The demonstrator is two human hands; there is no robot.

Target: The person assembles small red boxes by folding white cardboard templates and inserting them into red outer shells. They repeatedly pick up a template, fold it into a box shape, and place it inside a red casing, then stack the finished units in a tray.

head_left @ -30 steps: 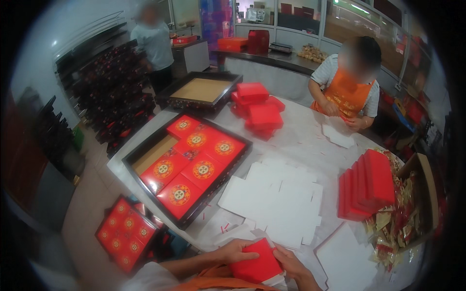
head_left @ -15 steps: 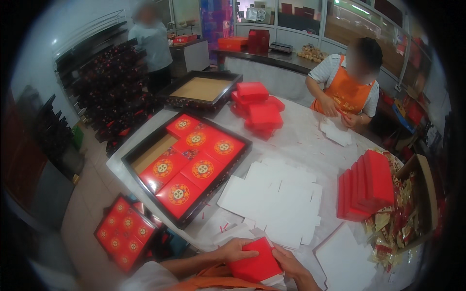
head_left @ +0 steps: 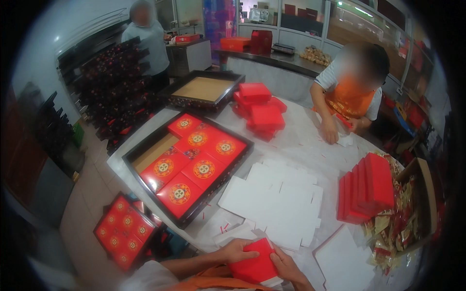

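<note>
Close to the table's front edge I hold a red cardboard box (head_left: 253,266), with white card showing at its edges. My left hand (head_left: 236,250) is closed on its upper left side, the thumb lying over the red face. My right hand (head_left: 285,264) grips the right side; some of its fingers are hidden behind the box. Just beyond my hands lie flat white box blanks (head_left: 272,201). A black-rimmed tray (head_left: 190,219) of red boxes with round gold-patterned tops stands to the left, one part of its tan bottom showing.
Red boxes (head_left: 264,116) are heaped at the far side. More red boxes (head_left: 371,186) stand at right, beside a carton (head_left: 427,203) and gold packets (head_left: 383,242). An orange-aproned co-worker (head_left: 352,94) handles a red piece opposite. Another person (head_left: 148,39) stands behind, near stacked dark trays (head_left: 109,87).
The co-worker opposite leans further forward and has moved a hand down toward the table. My hands keep nearly the same grip on the red box.
</note>
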